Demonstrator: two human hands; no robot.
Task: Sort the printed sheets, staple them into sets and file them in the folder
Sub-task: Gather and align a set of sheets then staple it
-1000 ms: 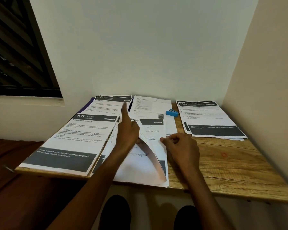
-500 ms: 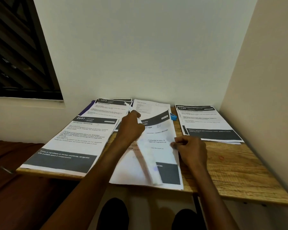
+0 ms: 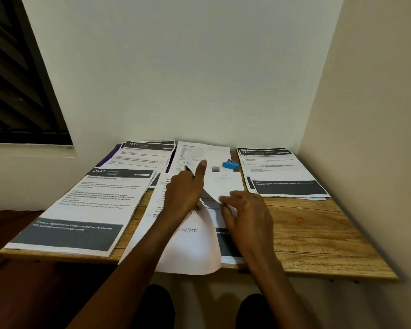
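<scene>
Centre stack of printed sheets [image 3: 188,252] sits at the near edge of the wooden table [image 3: 313,233], its near end overhanging the rim. Top sheet is curled up and bowed, blank back showing with faint print bleeding through; a dark banner on the sheet below shows at its right.

Left of it, the 2641 pile [image 3: 86,210] lies flat, white with dark header and footer bands, its near corner at the table's rim. Bare wood to the right of the centre stack runs to the side wall; only open patch on the table.

Left hand [image 3: 183,193] holds the lifted sheet, index finger straight and pointing away, other fingers curled; exact contact under the paper can't be seen. Right hand [image 3: 244,210] has fingers loosely bent, tips pinching the sheet's edge just beside the left hand.

Further back: 1573 pile [image 3: 142,155] at left, a plain printed sheet [image 3: 199,153] in the middle with a blue stapler [image 3: 230,165] on its right edge, 1228 pile [image 3: 280,172] at right by the wall.
</scene>
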